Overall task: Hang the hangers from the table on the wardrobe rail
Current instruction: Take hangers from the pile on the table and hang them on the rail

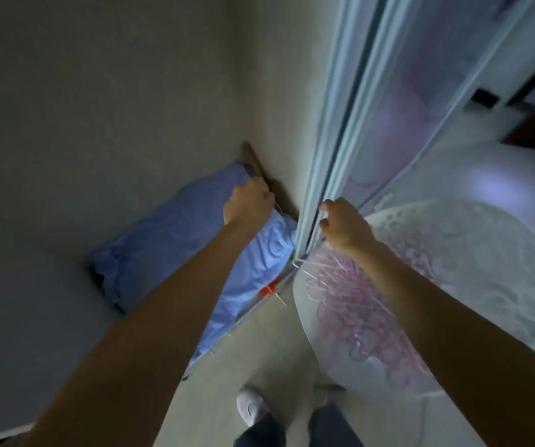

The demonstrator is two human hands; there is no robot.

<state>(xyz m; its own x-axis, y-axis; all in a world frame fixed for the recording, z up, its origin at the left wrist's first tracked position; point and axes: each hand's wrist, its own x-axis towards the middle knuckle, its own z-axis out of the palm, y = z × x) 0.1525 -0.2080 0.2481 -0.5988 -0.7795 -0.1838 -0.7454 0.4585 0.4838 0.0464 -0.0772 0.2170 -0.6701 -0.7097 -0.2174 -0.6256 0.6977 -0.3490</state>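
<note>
Head view, looking down, and both arms are stretched out ahead. Left hand (249, 201) is fisted with knuckles up, and a thin pale wire runs down from below its fingers, most likely a hanger hook, though it's too fine and blurred to be certain. Under that fist lies the blue fabric (195, 240) in the wardrobe's open side. Right hand (345, 225) has its fingers curled against the edge of the sliding door frame (327, 175); whether they're gripping the frame or just resting there, I cannot tell. Just below and behind those right fingers sits the heap of pink and white hangers (350, 304) on the round white table (492, 253), a proper tangle. The rail itself is not in sight.

My read: these are light, thin wire or plastic, a little springy, and keen to snag on one another. Best taken one at a time by the hook or neck, lifted straight clear of the heap.
</note>
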